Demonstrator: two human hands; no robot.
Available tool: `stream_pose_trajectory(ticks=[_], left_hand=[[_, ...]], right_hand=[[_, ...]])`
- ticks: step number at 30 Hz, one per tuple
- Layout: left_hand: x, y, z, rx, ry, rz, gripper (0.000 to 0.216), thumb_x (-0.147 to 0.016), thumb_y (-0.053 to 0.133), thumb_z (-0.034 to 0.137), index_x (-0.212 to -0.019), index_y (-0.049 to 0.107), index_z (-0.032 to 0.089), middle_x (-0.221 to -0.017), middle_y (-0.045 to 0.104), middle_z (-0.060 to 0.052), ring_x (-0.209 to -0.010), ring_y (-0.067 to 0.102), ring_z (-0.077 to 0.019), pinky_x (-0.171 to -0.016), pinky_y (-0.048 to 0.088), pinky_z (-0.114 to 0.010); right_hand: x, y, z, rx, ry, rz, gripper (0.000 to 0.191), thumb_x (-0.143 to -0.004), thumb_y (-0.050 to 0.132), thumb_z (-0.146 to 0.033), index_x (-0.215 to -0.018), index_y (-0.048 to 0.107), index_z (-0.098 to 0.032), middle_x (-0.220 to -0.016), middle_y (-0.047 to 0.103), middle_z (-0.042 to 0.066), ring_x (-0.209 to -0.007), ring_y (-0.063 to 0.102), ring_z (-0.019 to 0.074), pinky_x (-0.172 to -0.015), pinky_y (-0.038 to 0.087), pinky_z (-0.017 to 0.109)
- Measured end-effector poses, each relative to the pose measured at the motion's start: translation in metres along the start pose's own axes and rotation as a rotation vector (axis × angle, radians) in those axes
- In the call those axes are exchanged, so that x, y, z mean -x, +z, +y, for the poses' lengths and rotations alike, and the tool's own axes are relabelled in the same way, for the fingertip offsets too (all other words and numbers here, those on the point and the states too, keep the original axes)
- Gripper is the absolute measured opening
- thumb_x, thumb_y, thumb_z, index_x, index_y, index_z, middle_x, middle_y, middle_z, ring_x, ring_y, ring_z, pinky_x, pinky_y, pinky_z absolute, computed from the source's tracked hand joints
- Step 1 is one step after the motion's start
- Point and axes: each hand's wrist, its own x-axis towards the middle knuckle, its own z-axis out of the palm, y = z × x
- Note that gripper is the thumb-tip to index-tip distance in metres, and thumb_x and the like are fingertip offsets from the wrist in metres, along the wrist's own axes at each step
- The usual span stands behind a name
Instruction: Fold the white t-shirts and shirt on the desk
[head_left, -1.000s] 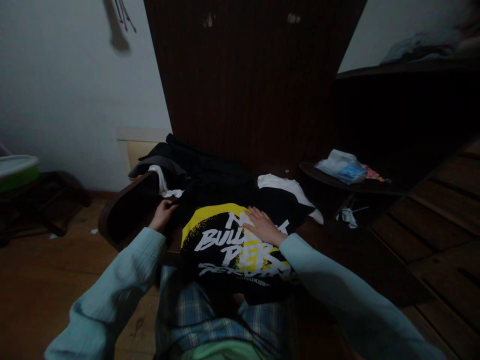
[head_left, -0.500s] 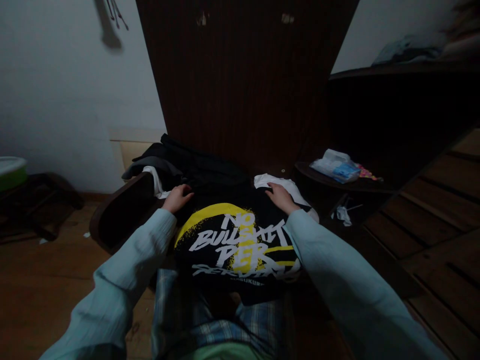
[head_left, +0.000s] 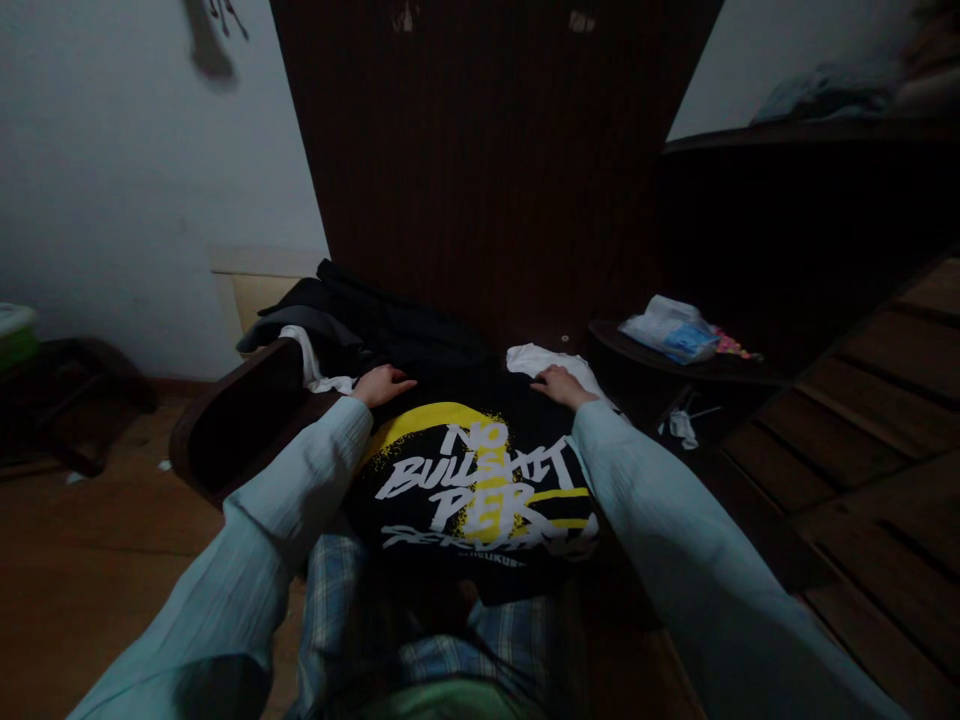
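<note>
A black T-shirt [head_left: 420, 510] with white lettering and a yellow painted shape lies spread in front of me, over my lap and the dark wooden seat. My left hand [head_left: 382, 386] rests on its upper left part, fingers stretched out toward the middle. On the upper right part lies my right hand [head_left: 562, 386], its fingers pointing left across the cloth and apparently flat on it. A white cloth [head_left: 544, 360] shows just behind my right hand. Near my left wrist, another white cloth [head_left: 304, 352] hangs by the armrest.
Dark clothes [head_left: 375, 315] are heaped behind the shirt, against a tall dark wooden panel [head_left: 487, 170]. A curved wooden armrest [head_left: 217, 430] stands at left. On the right, a low shelf [head_left: 615, 343] holds a plastic bag [head_left: 671, 328]. A green tub [head_left: 16, 335] sits far left.
My left hand has slid right over the shirt, closer to the middle. My right hand has hardly moved. The view has shifted slightly.
</note>
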Motion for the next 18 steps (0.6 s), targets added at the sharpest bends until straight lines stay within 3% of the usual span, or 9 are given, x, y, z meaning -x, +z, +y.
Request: stream_pose_trajectory(ticks=[4, 8, 11, 15, 18], left_hand=[[-0.011, 0.008, 0.004, -0.04, -0.003, -0.014, 0.025, -0.078, 0.049, 0.036, -0.083, 0.069, 0.021, -0.085, 0.069, -0.006, -0.079, 0.062, -0.0184, -0.065, 0.043, -0.023], [-0.017, 0.004, -0.002, -0.053, -0.074, 0.083, 0.02, -0.073, 0.057, 0.035, -0.082, 0.069, 0.023, -0.085, 0.069, -0.005, -0.08, 0.061, -0.0207, -0.064, 0.044, -0.025], [-0.019, -0.005, -0.005, -0.08, -0.118, 0.143, 0.019, -0.07, 0.06, 0.03, -0.085, 0.069, 0.023, -0.088, 0.068, -0.006, -0.083, 0.061, -0.0231, -0.065, 0.046, -0.027], [-0.024, -0.012, 0.0, -0.088, -0.142, 0.082, 0.021, -0.071, 0.056, 0.024, -0.086, 0.069, 0.022, -0.088, 0.068, -0.006, -0.083, 0.062, -0.0227, -0.066, 0.047, -0.027], [-0.028, -0.012, 0.0, -0.068, -0.12, 0.042, 0.019, -0.072, 0.054, 0.025, -0.082, 0.07, 0.021, -0.085, 0.069, -0.006, -0.081, 0.063, -0.022, -0.067, 0.047, -0.027]], right_hand=[[0.001, -0.004, 0.003, -0.027, 0.03, 0.006, 0.021, -0.083, 0.05, -0.024, -0.097, 0.058, -0.012, -0.096, 0.063, 0.011, -0.088, 0.058, 0.0184, -0.072, 0.039, 0.025], [-0.002, -0.011, 0.009, -0.073, 0.077, 0.063, 0.024, -0.085, 0.045, -0.023, -0.104, 0.053, -0.012, -0.095, 0.064, 0.012, -0.085, 0.059, 0.0184, -0.069, 0.039, 0.024], [-0.006, -0.012, 0.012, -0.084, 0.099, 0.024, 0.024, -0.086, 0.04, -0.02, -0.102, 0.056, -0.012, -0.099, 0.064, 0.012, -0.089, 0.059, 0.018, -0.07, 0.04, 0.024], [-0.01, -0.008, 0.013, -0.041, 0.024, -0.064, 0.021, -0.082, 0.051, -0.027, -0.092, 0.063, -0.012, -0.097, 0.065, 0.011, -0.09, 0.059, 0.0195, -0.075, 0.04, 0.025], [-0.01, -0.009, 0.011, -0.026, -0.002, -0.023, 0.019, -0.077, 0.056, -0.021, -0.092, 0.063, -0.012, -0.102, 0.063, 0.012, -0.095, 0.056, 0.0206, -0.079, 0.039, 0.026]])
